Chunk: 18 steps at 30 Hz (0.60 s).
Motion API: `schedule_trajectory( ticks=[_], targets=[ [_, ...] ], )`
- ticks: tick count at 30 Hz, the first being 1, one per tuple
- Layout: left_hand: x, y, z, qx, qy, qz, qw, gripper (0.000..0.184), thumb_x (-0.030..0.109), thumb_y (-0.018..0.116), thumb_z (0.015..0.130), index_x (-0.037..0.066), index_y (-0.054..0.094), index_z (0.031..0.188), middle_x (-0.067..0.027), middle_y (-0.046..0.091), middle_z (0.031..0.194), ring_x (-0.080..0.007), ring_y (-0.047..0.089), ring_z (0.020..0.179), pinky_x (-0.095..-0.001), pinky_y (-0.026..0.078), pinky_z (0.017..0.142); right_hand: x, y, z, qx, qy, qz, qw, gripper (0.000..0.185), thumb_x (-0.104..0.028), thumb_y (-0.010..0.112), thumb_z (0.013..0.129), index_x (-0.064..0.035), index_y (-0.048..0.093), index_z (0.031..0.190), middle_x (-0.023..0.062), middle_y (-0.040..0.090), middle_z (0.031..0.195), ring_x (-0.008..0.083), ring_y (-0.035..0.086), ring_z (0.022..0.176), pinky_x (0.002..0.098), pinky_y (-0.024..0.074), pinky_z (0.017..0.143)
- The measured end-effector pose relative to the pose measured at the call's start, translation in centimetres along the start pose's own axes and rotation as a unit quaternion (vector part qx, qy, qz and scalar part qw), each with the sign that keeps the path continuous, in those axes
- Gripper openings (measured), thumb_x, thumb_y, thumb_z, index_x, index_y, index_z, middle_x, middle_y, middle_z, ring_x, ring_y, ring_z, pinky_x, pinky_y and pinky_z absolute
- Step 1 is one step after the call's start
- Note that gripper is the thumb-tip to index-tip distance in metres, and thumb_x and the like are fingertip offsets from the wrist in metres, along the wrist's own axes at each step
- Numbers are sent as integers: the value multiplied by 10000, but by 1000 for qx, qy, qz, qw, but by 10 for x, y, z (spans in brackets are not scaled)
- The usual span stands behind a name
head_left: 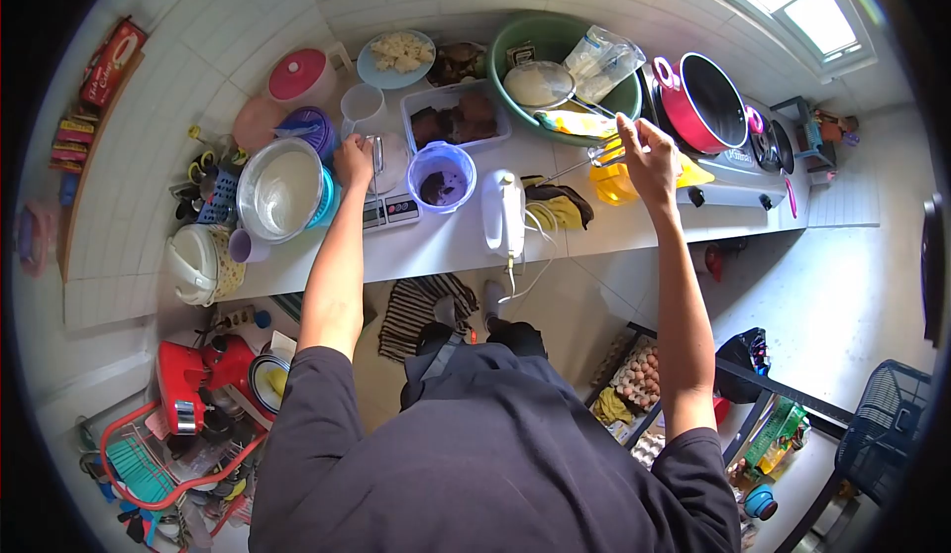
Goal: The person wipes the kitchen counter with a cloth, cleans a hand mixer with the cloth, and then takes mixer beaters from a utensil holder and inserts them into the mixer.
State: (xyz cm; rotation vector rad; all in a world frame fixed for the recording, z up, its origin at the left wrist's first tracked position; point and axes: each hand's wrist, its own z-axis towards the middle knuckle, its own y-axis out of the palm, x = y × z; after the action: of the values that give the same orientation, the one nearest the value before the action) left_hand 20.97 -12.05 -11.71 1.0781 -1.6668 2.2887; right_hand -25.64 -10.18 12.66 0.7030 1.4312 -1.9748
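My left hand (354,162) is closed round a metal mixer beater (377,157) above the kitchen scale (392,210). My right hand (649,160) is raised at the right and pinches another wire beater (604,150), whose shaft points left. Between my hands a white hand mixer (503,211) stands on the counter, its cord hanging over the front edge. Beside the scale is a lilac tub (442,177) with dark residue inside. A steel bowl (284,192) with pale, whitish contents lies left of my left hand.
A green basin (503,63) holds a strainer and plastic bags. Farther right, a pink pot (701,102) sits on the stove (733,192). At the back are a plate of pale crumbled food (399,55) and a container of brown pieces (458,123). Egg trays (639,373) stand below.
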Motion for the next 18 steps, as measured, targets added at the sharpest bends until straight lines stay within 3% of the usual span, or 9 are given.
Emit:
schedule_trajectory(
  ticks=[4,8,11,15,18],
  targets=[
    [5,-11,-7,-27,-7,-1,1000,249,257,713,893,45,718,1024,-183,744,965,-385,713,936,-467,553,826,-1,0,-5,-7,5,6,1000,450,-333,686,974,5,550,711,3,438,583,76,367,571,300,320,517],
    [8,-11,-11,27,2,-30,999,248,211,697,910,16,699,1065,-198,739,1022,-383,707,978,-458,547,849,-1,-2,-10,-2,0,-2,1000,440,-331,687,973,-3,559,710,-3,442,583,71,373,570,297,324,518],
    [56,-37,-30,55,67,-89,992,252,189,685,926,0,686,1093,-194,738,1041,-364,709,992,-436,547,857,18,-3,-6,3,-9,-3,1000,470,-420,678,976,-55,588,696,-14,533,582,19,513,549,227,435,509],
    [117,-54,-51,48,140,-194,970,244,201,688,940,16,683,1098,-171,748,1008,-299,730,955,-385,558,850,29,-6,-7,4,16,20,1000,456,-395,679,981,-50,583,699,-16,529,607,22,517,575,222,459,513],
    [164,-62,-73,-23,142,-256,956,228,201,675,946,15,693,1076,-158,754,957,-265,746,876,-364,578,789,29,-13,-14,2,14,15,1000,441,-381,675,985,-40,597,718,-20,520,615,27,515,586,224,465,526]
  ],
)
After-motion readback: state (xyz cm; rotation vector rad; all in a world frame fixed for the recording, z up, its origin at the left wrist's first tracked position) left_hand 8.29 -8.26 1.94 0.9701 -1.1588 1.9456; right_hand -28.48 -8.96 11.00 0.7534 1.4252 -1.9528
